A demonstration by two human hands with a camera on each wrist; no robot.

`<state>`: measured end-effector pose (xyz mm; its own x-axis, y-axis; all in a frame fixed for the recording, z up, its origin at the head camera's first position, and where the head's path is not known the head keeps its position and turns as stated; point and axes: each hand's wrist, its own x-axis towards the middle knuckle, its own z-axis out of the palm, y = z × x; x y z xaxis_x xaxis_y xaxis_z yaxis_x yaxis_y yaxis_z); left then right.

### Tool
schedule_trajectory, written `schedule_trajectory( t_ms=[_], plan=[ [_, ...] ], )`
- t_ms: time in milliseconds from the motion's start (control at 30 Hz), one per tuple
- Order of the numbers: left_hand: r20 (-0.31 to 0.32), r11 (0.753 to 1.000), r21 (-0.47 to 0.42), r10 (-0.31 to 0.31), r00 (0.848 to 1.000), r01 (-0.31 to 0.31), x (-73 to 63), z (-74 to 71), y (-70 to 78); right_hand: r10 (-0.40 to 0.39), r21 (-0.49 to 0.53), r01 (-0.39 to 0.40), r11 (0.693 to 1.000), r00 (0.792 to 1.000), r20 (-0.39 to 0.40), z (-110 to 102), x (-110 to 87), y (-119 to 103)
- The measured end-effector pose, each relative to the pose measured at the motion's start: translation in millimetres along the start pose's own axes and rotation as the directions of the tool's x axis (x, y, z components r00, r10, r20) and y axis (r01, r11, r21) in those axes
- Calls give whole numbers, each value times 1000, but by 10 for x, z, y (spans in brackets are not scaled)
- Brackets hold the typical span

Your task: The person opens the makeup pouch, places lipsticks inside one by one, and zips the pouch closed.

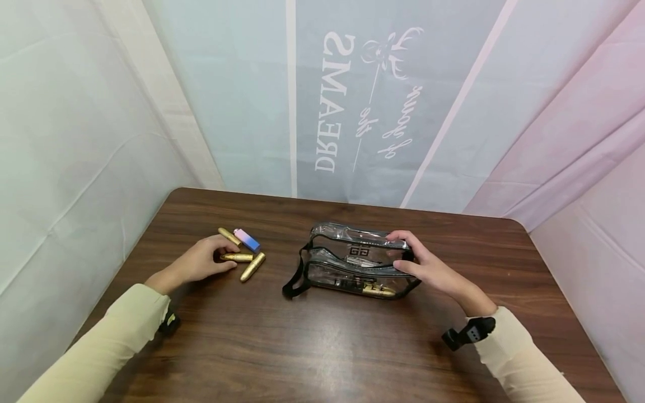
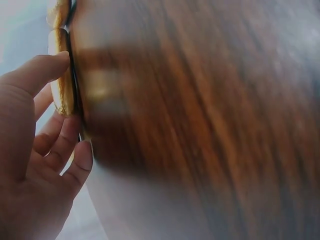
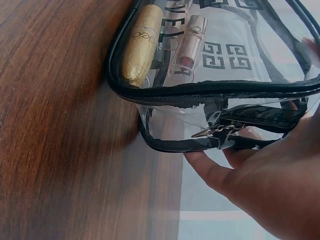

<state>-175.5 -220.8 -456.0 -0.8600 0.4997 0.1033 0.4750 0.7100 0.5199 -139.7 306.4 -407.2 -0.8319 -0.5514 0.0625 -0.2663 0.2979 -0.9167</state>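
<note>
My left hand is at the left of the table, its thumb and fingers pinching a gold, bullet-shaped lipstick tube. Up close in the left wrist view, the thumb lies across that gold tube. Two more gold tubes lie beside it, one behind and another in front, with a pink-to-blue tube next to them. My right hand grips the right end of a clear cosmetic bag with black trim. Inside the bag are a gold tube and a clear-cased lipstick.
The dark wooden table has a black wrist strap from the bag trailing on its left side. A printed curtain hangs behind the far edge. Pale fabric also hangs at both sides.
</note>
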Motion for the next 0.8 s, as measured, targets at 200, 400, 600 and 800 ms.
schedule_trajectory(
  t_ms=[200,400,600,800],
  plan=[
    [-3,1000,-16,21,1000,-21,7,26,-13,10,0,-10,1000,1000,-4,42,-24,6],
    [-3,999,-28,32,999,-32,3,30,-4,15,-1,-15,1000,1000,-9,80,-52,-1],
    [-3,999,-9,38,999,-38,1,35,5,9,-3,-9,1000,1000,-10,80,-52,2],
    [4,999,-12,34,999,-34,-2,30,4,11,-9,-11,1000,1000,-16,86,-49,6]
  ],
)
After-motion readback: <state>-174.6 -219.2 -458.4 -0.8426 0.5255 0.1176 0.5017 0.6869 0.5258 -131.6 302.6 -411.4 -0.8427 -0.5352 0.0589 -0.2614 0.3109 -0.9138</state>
